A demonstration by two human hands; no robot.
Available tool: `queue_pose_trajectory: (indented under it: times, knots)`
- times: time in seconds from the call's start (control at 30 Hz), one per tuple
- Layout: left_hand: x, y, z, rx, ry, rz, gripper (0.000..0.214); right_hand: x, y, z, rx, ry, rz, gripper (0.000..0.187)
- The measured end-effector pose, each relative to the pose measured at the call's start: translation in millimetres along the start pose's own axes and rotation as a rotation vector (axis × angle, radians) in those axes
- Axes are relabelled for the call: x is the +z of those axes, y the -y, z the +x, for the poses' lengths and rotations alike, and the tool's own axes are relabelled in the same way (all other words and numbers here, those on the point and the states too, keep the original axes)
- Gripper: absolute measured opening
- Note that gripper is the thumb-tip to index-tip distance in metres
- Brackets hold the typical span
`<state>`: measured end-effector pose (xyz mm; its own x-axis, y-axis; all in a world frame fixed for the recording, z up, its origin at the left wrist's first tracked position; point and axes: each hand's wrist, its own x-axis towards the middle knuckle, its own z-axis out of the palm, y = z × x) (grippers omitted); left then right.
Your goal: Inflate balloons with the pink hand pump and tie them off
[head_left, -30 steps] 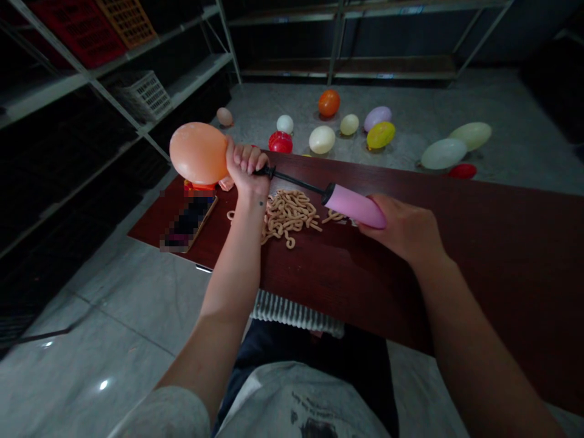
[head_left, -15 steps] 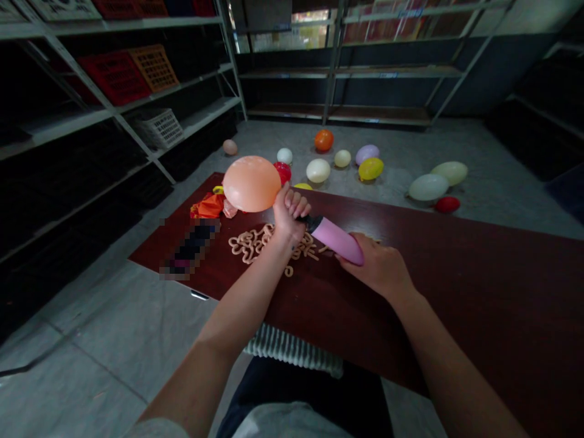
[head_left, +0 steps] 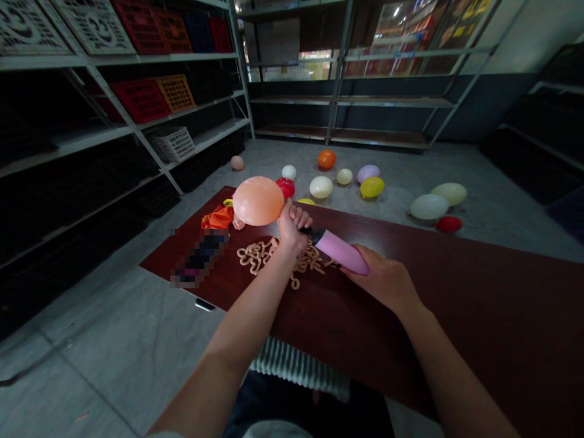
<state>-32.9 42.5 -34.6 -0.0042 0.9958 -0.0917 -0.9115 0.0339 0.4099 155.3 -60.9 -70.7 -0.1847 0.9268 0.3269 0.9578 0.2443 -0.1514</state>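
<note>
A peach balloon (head_left: 258, 201), rounded with air, points away to the left above the table. My left hand (head_left: 293, 226) is closed around its neck, where the black nozzle end of a pink hand pump (head_left: 343, 251) meets it. My right hand (head_left: 387, 277) grips the pump's near end; part of its fingers is hidden behind the pump. Beneath my left hand lies a tangled pile of tan, curly strands (head_left: 255, 255) on the dark red-brown table (head_left: 438, 304). Several uninflated orange and red balloons (head_left: 218, 218) are heaped near the far left corner.
A pixelated dark object (head_left: 201, 258) lies at the table's left edge. Several inflated balloons rest on the floor beyond, among them an orange one (head_left: 326, 159) and a yellow one (head_left: 372, 187). Metal shelving (head_left: 292, 99) stands behind; red crates (head_left: 139, 100) fill shelves at left.
The view has tilted up a little, so everything sits lower in the picture. Both hands keep the same hold on the balloon neck and the pump.
</note>
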Motion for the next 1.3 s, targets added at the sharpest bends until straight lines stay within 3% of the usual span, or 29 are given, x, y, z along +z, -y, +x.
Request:
queue_pose_trajectory:
  times: [0.3,0.7,0.97,1.3]
  knots:
    - [-8.7,-24,14,0.104,-0.040,-0.029,0.051,-11,-9,1,-0.012,-0.027,-0.037,0.049]
    - [-8.5,-64,15,0.215,-0.033,-0.025,0.052,-21,-51,-5,-0.070,-0.110,-0.178,0.053]
    - [-8.0,-50,17,0.212,-0.124,0.010,0.054,-18,-54,-9,0.006,-0.097,-0.172,0.052]
    - [-22.9,-47,23,0.229,-0.079,0.050,0.071,-16,-52,-9,0.053,-0.075,-0.200,0.051]
